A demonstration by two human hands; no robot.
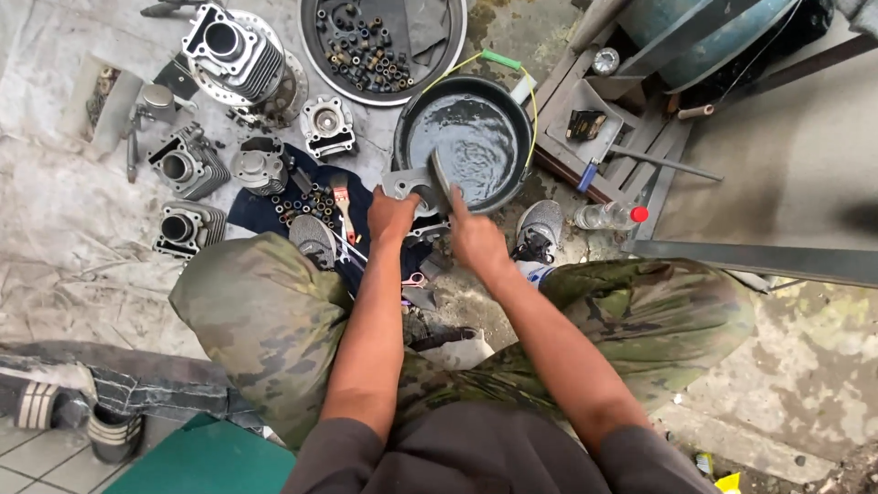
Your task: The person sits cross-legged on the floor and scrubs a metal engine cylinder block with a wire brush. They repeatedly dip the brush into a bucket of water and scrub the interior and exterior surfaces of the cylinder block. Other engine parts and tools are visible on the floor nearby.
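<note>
Left hand: my left hand [391, 216] was closed round the near edge of a grey metal engine part [409, 186], holding it over the rim of the basin.
Right hand: my right hand [476, 240] was wrapped tight on the handle of a brush [441, 180], bristle end up against the engine part.
Engine part: it sat between both hands, right at the near lip of the black basin [512, 174], with its round bore facing up.
Basin: it was round and black with dark rippled liquid in it, just past my hands on the floor.
Me: I was squatting in camo trousers [265, 311], with a grey shoe [540, 229] just right of my hands.
Cloth: a dark blue rag [261, 209] lay left of my hands with small bolts and a red-handled brush [344, 205] on it.
Cylinders: a bunch of finned cylinder blocks [187, 163] were spread over the pale tarp further left, well apart from the basin.
Tray: a round tray [315, 55] full of nuts and bits sat behind the basin.
Bottle: a clear bottle with a red cap [611, 216] lay to the right by the wooden pallet.
</note>
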